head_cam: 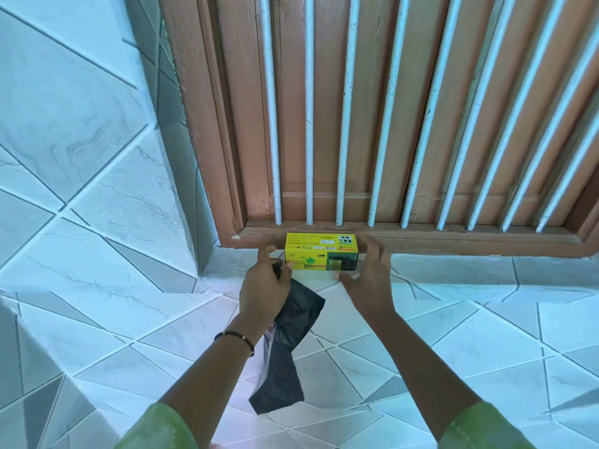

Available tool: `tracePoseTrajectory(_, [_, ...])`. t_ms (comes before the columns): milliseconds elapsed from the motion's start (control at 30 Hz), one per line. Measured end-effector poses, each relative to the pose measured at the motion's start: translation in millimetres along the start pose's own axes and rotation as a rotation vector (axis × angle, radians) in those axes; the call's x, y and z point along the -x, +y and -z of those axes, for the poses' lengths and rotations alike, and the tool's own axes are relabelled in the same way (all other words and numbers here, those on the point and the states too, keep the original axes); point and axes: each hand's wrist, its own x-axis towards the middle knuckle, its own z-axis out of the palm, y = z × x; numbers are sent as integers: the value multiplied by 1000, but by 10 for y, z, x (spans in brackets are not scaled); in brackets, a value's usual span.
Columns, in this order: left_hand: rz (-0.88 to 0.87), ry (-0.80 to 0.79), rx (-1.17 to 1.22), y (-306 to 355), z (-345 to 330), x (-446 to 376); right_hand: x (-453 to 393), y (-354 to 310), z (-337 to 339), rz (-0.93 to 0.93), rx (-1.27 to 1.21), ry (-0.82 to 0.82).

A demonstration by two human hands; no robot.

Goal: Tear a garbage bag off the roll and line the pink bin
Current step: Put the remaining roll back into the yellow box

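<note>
The left hand [264, 286] has its grip curled round a black garbage bag [285, 348] hanging loose; the right hand [366, 277], fingers spread, sets the yellow box [321, 252] on the window sill [453, 236]; tearing looks done; next, find the pink bin, unseen here.

The box [321, 252] of bin bags sits at the centre of the frame on the tiled ledge [453, 270], its back against the window frame [421, 236] with upright bars [309, 124] above it. The left hand [264, 286] is at the box's left end, the right hand [368, 277] at its right end. A garbage bag [285, 348] hangs from the left hand, down toward the lower centre, in front of the tiled wall [97, 319].
</note>
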Motion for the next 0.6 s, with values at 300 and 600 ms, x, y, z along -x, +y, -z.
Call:
tracePoseTrajectory(300, [128,56,310,-3,348,710,1568,-465,-65,-258,-362,-578])
tracePoseTrajectory(600, [240,-522,696,-243,1034,1457,1806,-943,209,-470,-856,-450])
